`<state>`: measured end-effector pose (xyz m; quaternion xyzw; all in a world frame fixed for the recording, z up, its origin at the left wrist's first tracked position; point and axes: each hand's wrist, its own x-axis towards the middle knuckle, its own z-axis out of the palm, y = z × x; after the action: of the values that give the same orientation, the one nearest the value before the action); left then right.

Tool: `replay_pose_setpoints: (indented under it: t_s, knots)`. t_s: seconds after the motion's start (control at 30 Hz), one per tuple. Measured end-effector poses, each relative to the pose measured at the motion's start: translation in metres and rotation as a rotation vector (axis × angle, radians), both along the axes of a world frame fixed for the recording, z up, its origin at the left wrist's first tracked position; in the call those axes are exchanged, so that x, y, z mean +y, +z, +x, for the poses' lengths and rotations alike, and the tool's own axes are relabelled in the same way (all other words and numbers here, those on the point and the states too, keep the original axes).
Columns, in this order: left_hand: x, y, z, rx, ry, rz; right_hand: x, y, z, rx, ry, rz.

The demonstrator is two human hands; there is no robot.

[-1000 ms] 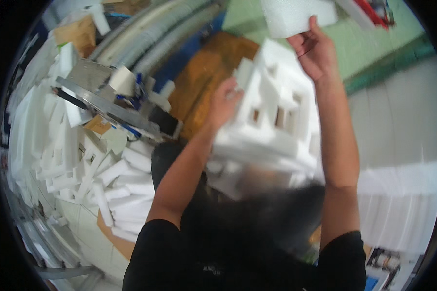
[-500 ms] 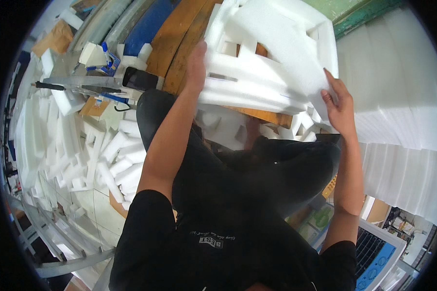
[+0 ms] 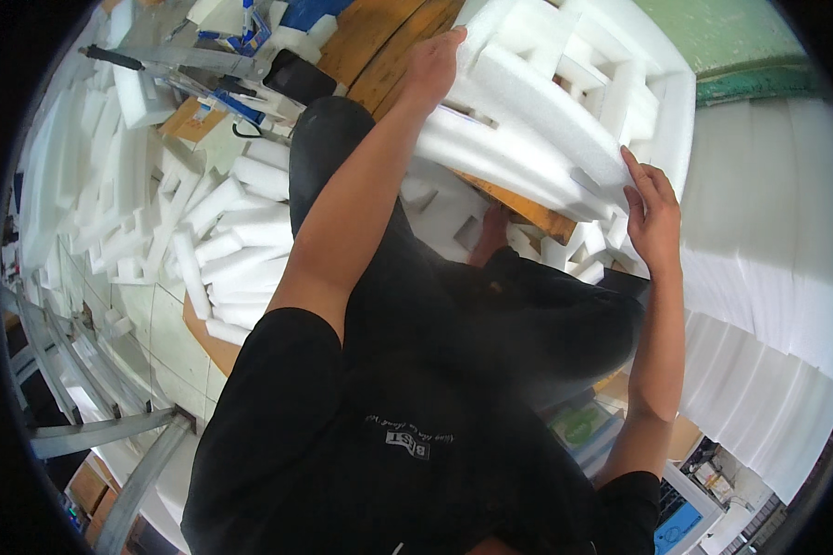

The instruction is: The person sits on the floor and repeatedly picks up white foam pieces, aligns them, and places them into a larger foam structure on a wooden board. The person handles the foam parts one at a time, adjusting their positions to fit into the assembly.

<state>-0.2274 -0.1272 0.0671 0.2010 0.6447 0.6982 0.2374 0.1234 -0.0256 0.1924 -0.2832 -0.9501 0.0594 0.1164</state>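
A white foam packing frame (image 3: 671, 111), with crossbars and cut-out openings, lies on the wooden bench (image 3: 379, 42) in front of me. Along its near side runs a thick white foam strip (image 3: 537, 120), tilted down to the right. My left hand (image 3: 433, 72) grips the strip's far left end, fingertips over its edge. At the other end my right hand (image 3: 654, 211) holds the strip's right corner, thumb and fingers bent against it. The undersides of the foam and some fingertips are hidden.
White foam offcuts (image 3: 241, 236) lie heaped on the floor to the left. A black phone (image 3: 298, 78) rests near my knee. Tall stacks of white foam sheets (image 3: 759, 203) stand at the right. A metal rack (image 3: 111, 435) is at the lower left.
The foam has turned clockwise, its left end moving away from me. My left hand has gone farther up and right with it; a slab over the openings has shifted, showing more crossbars.
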Motion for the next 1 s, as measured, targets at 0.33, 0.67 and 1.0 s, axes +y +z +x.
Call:
replay_pose_setpoints:
  t_s: [0.33,0.67,1.0]
  knots:
    - [-0.002,-0.003,-0.002,0.085,-0.013,0.072,0.006,-0.004,-0.009,-0.085,0.007,0.098]
    - [-0.004,-0.001,-0.005,0.08,-0.067,-0.03,0.007,0.003,-0.012,-0.097,0.037,0.125]
    - [0.018,-0.037,-0.022,0.175,-0.033,0.138,0.009,0.002,-0.035,-0.079,-0.012,0.095]
